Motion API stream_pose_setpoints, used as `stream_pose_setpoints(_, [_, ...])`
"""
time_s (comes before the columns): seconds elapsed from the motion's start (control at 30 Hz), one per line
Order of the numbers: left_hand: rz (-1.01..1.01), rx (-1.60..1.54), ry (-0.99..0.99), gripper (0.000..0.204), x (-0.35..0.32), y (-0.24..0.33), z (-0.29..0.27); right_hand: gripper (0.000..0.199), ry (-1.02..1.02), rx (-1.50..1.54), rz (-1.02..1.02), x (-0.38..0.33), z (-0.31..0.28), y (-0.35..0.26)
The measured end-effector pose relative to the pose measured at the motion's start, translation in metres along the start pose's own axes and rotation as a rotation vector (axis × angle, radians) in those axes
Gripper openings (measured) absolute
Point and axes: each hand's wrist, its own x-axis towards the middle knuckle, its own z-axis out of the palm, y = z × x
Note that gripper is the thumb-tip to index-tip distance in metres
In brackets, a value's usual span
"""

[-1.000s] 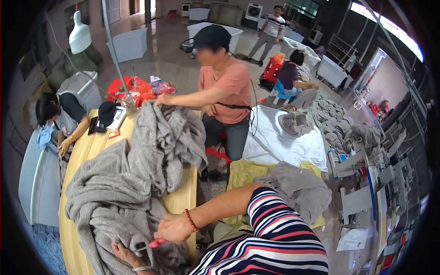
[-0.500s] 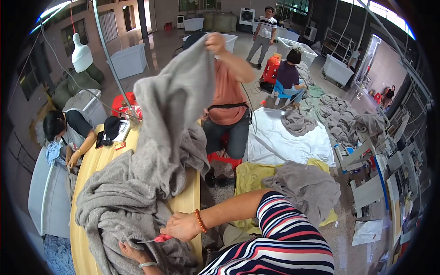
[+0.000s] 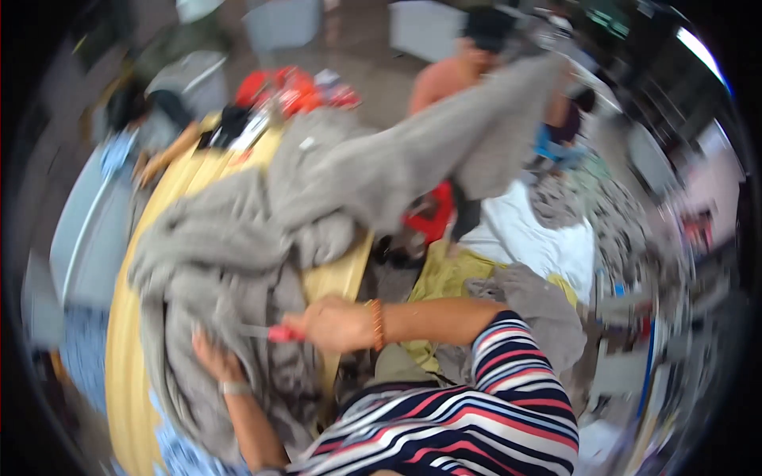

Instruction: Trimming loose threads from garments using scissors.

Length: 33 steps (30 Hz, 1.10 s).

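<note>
A pile of grey garments [image 3: 230, 262] covers a long yellow table [image 3: 127, 341]. My right hand [image 3: 333, 324] is closed on a small tool with a red handle [image 3: 279, 333], its metal tip pointing left into the grey cloth. My left hand [image 3: 214, 361], a band at the wrist, presses on the grey fabric just below that tip. Across the table a person in an orange top [image 3: 444, 79] swings a grey garment [image 3: 444, 159] through the air. The picture is blurred by motion.
Red items [image 3: 294, 87] lie at the table's far end, where another person [image 3: 151, 135] bends over. Yellow cloth [image 3: 444, 278], more grey cloth [image 3: 548, 317] and white cloth [image 3: 532, 238] lie on the floor to the right. Machines stand farther right.
The person opposite has swung the raised grey garment down and to the right. My view has shifted and blurred. My hands stay on the grey cloth with the red-handled tool.
</note>
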Motion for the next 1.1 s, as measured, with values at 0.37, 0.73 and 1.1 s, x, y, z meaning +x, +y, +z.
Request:
stream_pose_setpoints(0.37, [0.064,0.065,-0.016,0.022,-0.019,-0.008,0.012,0.036,-0.059,-0.028,-0.047,0.022,-0.016,-0.012])
stream_pose_setpoints(0.73, [0.054,0.194,-0.037,0.033,0.005,-0.031,-0.060,0.021,-0.202,0.085,-0.109,0.037,-0.002,0.007])
stream_pose_setpoints(1.1, [-0.099,0.158,-0.020,0.036,-0.004,-0.007,-0.005,0.037,0.767,0.459,0.399,-0.041,0.032,0.113])
